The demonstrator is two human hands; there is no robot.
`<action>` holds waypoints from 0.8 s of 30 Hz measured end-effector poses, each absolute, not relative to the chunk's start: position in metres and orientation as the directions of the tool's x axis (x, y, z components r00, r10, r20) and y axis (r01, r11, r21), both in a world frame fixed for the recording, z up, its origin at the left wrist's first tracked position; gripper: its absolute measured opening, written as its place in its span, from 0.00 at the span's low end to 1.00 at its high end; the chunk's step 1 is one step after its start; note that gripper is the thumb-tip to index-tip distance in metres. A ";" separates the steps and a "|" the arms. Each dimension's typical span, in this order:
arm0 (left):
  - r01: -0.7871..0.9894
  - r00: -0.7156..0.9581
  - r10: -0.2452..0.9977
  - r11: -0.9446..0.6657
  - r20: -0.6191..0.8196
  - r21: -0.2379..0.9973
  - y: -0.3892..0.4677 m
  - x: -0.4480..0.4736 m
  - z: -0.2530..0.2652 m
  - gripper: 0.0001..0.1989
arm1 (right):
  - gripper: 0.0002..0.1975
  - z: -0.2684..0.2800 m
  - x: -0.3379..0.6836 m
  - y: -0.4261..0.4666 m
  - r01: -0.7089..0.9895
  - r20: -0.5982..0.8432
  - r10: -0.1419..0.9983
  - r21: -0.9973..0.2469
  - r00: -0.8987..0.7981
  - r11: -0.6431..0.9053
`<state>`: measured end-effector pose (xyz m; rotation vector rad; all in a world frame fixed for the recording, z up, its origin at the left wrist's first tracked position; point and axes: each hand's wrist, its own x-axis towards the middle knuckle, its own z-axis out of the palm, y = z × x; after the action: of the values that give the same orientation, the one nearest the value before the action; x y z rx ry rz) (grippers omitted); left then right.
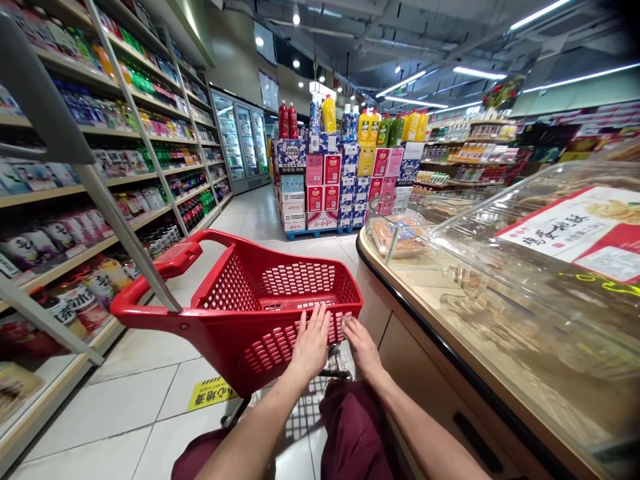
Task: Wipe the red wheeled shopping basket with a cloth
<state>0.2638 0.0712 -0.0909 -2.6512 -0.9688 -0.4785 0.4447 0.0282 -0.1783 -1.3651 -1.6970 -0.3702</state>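
Observation:
A red plastic shopping cart (215, 333) stands in front of me, its handle end toward the left and its basket empty. My left hand (313, 340) lies against the near side wall of the basket, fingers stretched out and pointing up to the rim. Close by, my right hand (361, 340) is at the basket's right end corner, its fingers extended; whether it touches the plastic I cannot tell. Neither hand has anything in it. A grey metal pole (127, 233) crosses the cart's handle at the left.
Drink shelves (125, 133) line the left side. Stacked drink cartons (325, 180) with bottles on top stand ahead. At the right is a display counter (400, 300) with clear lids and packaged food (397, 235). A yellow sticker (210, 393) marks the tiled floor.

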 end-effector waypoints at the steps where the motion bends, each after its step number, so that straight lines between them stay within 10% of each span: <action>1: 0.645 0.735 0.553 -0.748 0.392 -0.155 0.071 0.267 -0.091 0.33 | 0.24 -0.183 0.448 0.025 0.895 0.769 0.639 -0.285 0.000 0.343; 19: 0.788 0.574 0.675 -0.608 0.464 -0.091 0.084 0.225 -0.082 0.32 | 0.25 -0.153 0.465 0.048 0.832 0.779 0.480 -0.530 0.404 0.160; 24: 0.797 0.571 0.660 -0.589 0.488 -0.136 0.089 0.211 -0.084 0.31 | 0.25 -0.129 0.400 0.081 0.856 0.817 0.548 -0.405 0.181 0.322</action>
<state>0.2105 0.0895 -0.0841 -2.4654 -1.1878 -0.5599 0.4001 0.0811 -0.1291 -1.3492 -1.4915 -0.3525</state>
